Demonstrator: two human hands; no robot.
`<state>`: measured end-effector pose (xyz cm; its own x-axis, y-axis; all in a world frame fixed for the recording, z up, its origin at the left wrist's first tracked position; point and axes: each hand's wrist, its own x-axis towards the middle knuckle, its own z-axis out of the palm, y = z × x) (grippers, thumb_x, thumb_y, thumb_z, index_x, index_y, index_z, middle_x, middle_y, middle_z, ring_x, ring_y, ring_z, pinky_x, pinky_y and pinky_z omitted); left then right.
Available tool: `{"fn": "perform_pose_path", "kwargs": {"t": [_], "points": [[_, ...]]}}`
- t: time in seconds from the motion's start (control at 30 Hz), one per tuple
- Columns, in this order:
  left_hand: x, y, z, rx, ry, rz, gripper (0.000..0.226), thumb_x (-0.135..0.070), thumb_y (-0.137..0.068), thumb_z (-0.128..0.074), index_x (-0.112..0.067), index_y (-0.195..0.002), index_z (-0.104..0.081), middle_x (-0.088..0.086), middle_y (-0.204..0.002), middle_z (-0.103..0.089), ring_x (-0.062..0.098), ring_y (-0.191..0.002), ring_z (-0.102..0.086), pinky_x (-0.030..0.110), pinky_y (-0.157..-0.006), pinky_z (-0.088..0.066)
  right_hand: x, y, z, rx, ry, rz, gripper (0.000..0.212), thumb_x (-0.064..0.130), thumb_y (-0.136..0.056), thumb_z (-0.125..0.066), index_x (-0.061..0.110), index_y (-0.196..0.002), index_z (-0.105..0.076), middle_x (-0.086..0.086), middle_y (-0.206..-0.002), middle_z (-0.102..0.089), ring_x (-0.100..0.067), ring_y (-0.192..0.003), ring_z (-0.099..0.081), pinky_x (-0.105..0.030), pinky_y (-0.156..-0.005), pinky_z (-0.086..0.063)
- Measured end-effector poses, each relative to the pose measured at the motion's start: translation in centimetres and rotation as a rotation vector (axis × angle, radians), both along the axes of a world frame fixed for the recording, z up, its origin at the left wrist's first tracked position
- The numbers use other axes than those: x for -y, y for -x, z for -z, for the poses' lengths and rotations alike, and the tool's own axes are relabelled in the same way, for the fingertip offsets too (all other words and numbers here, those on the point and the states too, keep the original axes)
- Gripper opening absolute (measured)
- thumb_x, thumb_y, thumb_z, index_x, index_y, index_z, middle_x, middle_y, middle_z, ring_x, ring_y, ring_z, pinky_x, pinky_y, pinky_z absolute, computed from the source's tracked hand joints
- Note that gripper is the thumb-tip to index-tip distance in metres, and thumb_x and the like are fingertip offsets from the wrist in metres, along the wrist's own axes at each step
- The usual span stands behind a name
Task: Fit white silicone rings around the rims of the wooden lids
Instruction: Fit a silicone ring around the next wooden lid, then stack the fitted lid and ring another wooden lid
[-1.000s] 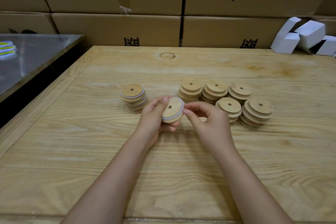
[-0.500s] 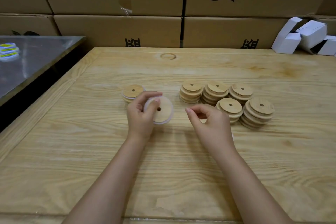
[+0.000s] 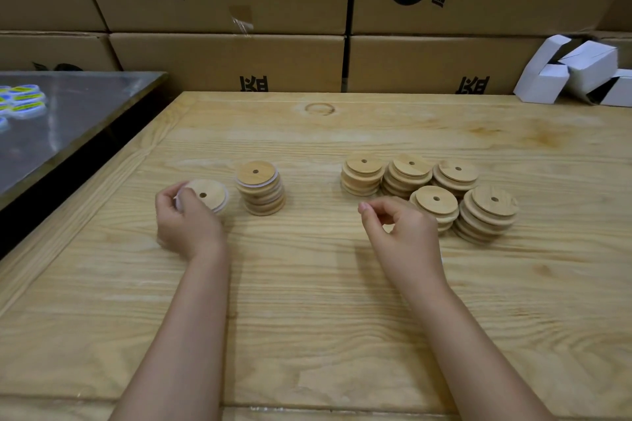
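Left hand (image 3: 186, 219) carried gripped ringed lid (image 3: 207, 195) left of finished stack (image 3: 261, 188); right hand (image 3: 400, 232) loosely curled, empty; five bare stacks (image 3: 427, 191) left.

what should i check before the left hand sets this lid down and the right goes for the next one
1. Ring seated all round the held lid: cannot tell. White shows along its right rim; the left edge is under the fingers.
2. Left hand has a firm hold on the lid: ok, fingers curl round its left edge.
3. Finished stack fit to take another: ok, it stands upright just right of the lid.
4. Right hand free: ok, loosely curled, nothing seen in it.
5. Bare lid stacks close to the right hand: ok, five stacks just beyond it.
6. Loose ring ready: cannot tell, none plainly in view.
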<state>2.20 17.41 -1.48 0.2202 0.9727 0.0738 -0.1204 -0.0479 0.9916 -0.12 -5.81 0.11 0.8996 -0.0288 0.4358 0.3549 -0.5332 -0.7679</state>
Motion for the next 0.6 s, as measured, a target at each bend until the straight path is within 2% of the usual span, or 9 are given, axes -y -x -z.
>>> {"fn": "perform_pose_path", "kwargs": {"t": [0.07,0.13,0.27,0.6], "points": [[-0.1,0.0,0.1,-0.177,-0.075,0.011,0.021,-0.022,-0.082,-0.046,-0.024,-0.091,-0.065,-0.004,-0.086,-0.064,0.016,-0.087,-0.054,0.020,-0.091,-0.032,0.1,0.0,-0.1,0.000,0.007,0.006,0.016,0.018,-0.088,-0.062,0.011,-0.075,-0.070,0.005,-0.069,-0.066,-0.006,-0.071,-0.055,-0.024,-0.068,-0.042],[0.0,0.0,0.1,-0.324,-0.148,0.065,0.023,-0.024,-0.084,-0.044,-0.022,-0.093,-0.066,0.001,-0.094,-0.068,0.023,-0.094,-0.054,0.031,-0.099,-0.024,0.1,0.0,-0.1,-0.003,0.019,0.010,0.017,0.019,-0.088,-0.062,0.011,-0.075,-0.070,0.005,-0.069,-0.066,-0.007,-0.069,-0.056,-0.027,-0.069,-0.044],[0.0,-0.2,0.4,-0.491,-0.227,0.143,0.022,-0.026,-0.086,-0.044,-0.022,-0.094,-0.064,0.008,-0.099,-0.069,0.026,-0.098,-0.055,0.033,-0.102,-0.022,0.1,0.0,-0.1,-0.010,0.036,-0.003,0.016,0.020,-0.088,-0.062,0.012,-0.078,-0.071,0.005,-0.070,-0.066,-0.007,-0.070,-0.058,-0.030,-0.070,-0.045],[-0.5,-0.6,1.2,-0.739,-0.389,0.226,0.030,-0.018,-0.085,-0.046,-0.018,-0.102,-0.070,0.015,-0.105,-0.066,0.034,-0.111,-0.050,0.039,-0.101,-0.028,0.4,-0.1,-0.1,0.046,0.082,0.019,0.015,0.018,-0.088,-0.062,0.010,-0.079,-0.071,0.001,-0.072,-0.066,-0.014,-0.072,-0.059,-0.036,-0.069,-0.047]]}}
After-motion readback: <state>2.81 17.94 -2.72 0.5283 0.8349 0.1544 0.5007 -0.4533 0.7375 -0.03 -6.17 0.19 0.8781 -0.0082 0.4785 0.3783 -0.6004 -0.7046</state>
